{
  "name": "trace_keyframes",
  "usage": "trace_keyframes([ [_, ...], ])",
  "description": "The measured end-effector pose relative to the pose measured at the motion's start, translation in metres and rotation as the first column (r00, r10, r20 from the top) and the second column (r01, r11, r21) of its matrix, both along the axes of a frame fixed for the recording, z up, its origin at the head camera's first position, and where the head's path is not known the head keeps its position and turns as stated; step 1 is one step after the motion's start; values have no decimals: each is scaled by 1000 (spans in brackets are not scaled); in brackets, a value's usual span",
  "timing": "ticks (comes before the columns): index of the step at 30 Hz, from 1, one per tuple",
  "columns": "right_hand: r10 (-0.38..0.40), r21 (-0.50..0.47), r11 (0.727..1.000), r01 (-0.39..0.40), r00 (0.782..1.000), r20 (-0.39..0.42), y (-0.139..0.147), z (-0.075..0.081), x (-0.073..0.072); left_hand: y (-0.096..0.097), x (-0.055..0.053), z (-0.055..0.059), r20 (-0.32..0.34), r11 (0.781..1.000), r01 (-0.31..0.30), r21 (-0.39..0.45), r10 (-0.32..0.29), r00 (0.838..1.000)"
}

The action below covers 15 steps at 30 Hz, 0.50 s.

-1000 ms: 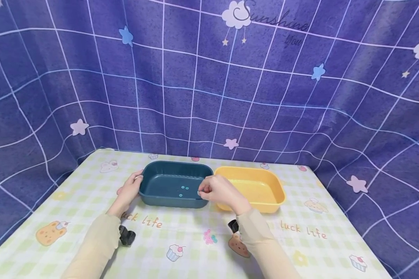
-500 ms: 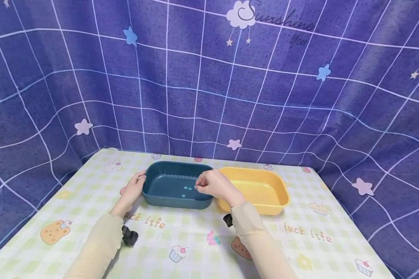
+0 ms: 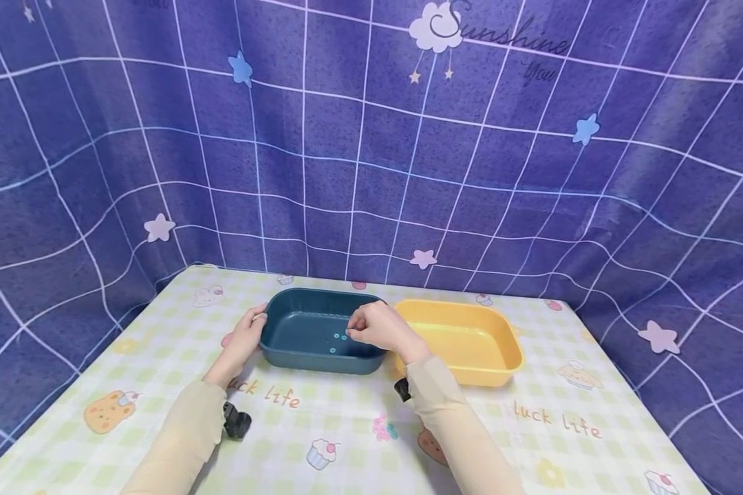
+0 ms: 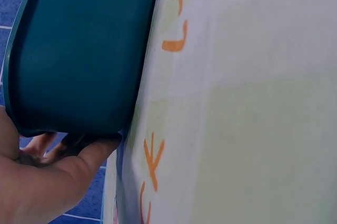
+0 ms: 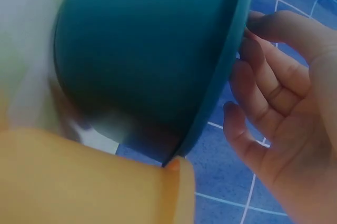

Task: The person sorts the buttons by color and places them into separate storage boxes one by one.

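In the head view a dark teal plastic bin [image 3: 322,362] stands on the table. My left hand [image 3: 245,337] holds its left end; in the left wrist view the thumb [image 4: 92,163] lies against the outer wall, the other fingers partly hidden behind. Over the bin's right side is my right hand [image 3: 380,331], thumb and forefinger pinched on what looks like a tiny teal bead [image 3: 349,333]. Several small teal beads [image 3: 332,350] lie on the bin floor below it. The right wrist view shows curled fingers [image 5: 250,90] beyond the rim, which hides the pinching tips.
A yellow bin [image 3: 464,375] adjoins the teal one on the right, under my right wrist. Nearer me lies a small cluster of pink and teal beads [image 3: 383,427] on the checked tablecloth [image 3: 272,440]. A blue curtain [image 3: 371,179] hangs behind the table.
My right hand has moved left and slightly back, from the bin's front right corner to over its inside. The left hand keeps its hold. The head view has shifted a little.
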State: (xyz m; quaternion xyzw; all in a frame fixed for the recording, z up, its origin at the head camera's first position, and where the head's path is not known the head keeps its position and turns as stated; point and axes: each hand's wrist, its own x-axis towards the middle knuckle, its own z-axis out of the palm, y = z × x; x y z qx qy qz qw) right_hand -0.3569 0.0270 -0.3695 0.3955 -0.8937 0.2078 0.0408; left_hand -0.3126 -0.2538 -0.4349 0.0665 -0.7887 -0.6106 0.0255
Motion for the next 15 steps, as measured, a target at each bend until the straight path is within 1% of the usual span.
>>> trace_keyframes([
  [3, 0, 9, 1000, 0, 1000, 1, -3, -2, -3, -1, 0, 0, -5, 1000, 0, 5, 0, 1000],
  [6, -9, 23, 1000, 9, 1000, 18, -6, -3, -5, -1, -1, -1, -8, 1000, -6, 6, 6, 1000],
  [10, -36, 40, 999, 34, 999, 37, -9, -5, -7, -1, -1, -1, -4, 1000, -14, -6, 14, 1000],
  [15, -65, 43, 997, 62, 996, 59, -11, -8, -8, -1, -2, -2, -1, 1000, -16, 6, 16, 1000],
])
